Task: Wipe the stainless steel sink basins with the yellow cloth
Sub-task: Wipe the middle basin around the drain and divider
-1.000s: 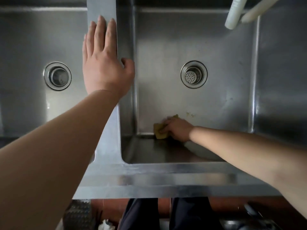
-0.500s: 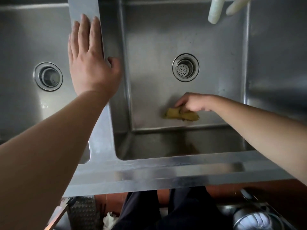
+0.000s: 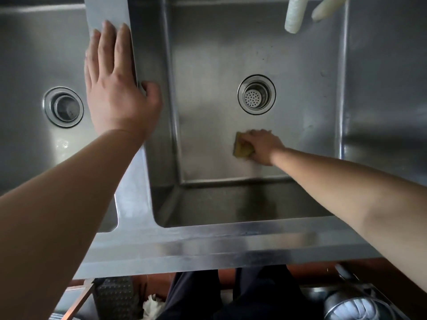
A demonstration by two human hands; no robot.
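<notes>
dim, soft glare, wide-angle edge distortion

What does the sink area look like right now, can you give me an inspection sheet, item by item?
Surface: steel sink with two basins, divider between them; each basin has a drain.
Job's things: yellow cloth on the right basin's floor, nearer than its drain.
Clutter: nothing seen in the basins.
Grippers: left hand flat on the divider, thumb over its right edge; right hand pressing on the cloth.
Cables: nothing seen; two pale tubes hang over the right basin's far edge.
Surroundings: person's dark trousers below the front rim; metal items on the floor, unclear.
</notes>
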